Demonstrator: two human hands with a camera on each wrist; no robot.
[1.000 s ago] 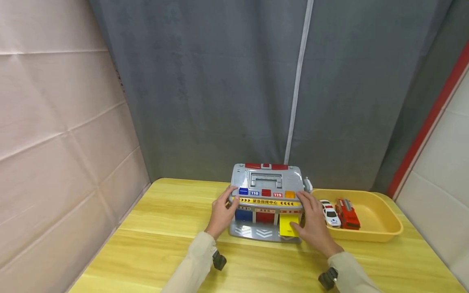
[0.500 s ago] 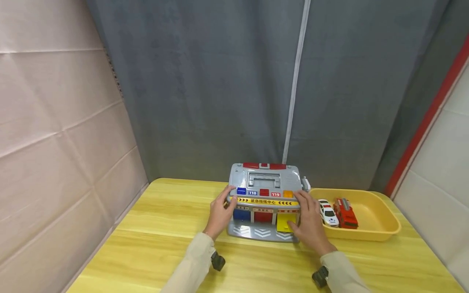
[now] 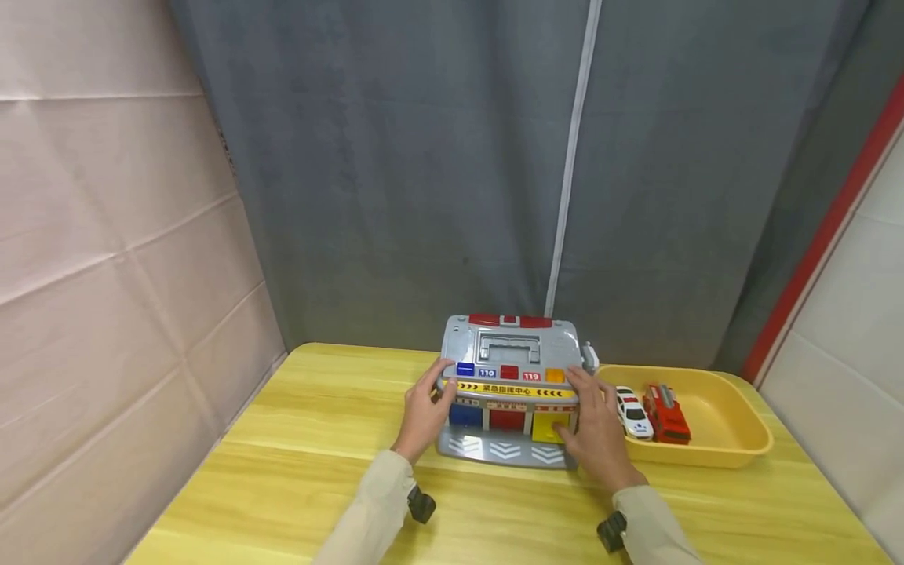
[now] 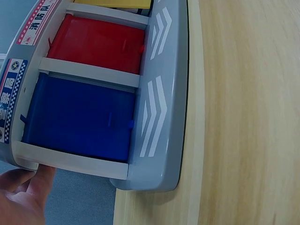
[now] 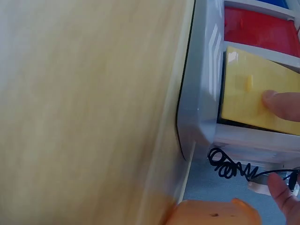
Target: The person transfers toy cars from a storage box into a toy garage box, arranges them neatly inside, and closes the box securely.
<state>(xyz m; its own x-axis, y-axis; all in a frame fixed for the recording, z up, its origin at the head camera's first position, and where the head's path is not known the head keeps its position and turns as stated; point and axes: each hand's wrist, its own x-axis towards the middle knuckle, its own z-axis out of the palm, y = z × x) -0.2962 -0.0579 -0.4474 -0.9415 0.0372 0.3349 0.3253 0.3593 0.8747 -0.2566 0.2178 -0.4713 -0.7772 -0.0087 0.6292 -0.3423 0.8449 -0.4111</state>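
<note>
A grey toy garage [image 3: 508, 390] with blue, red and yellow doors stands on the wooden table. At its left end my left hand [image 3: 425, 410] holds the roof's corner, fingers on the top edge and thumb at the front. My right hand [image 3: 597, 428] is at the right end, fingers over the roof's corner. Its thumb presses the yellow door [image 5: 243, 93], which sits slightly tilted in its frame in the right wrist view. The blue door [image 4: 79, 119] and red door [image 4: 101, 42] look closed in the left wrist view.
Right of the garage, a yellow tray [image 3: 730, 451] holds a white toy police car [image 3: 634, 413] and a red toy fire engine [image 3: 667, 413]. A black coiled cord [image 5: 227, 164] hangs by the garage's side. A grey curtain [image 3: 410, 173] stands behind the table [image 3: 318, 439].
The yellow door has swung from sticking outward over the ramp to nearly flush with its opening, pushed by my right thumb. My left hand has stayed in place.
</note>
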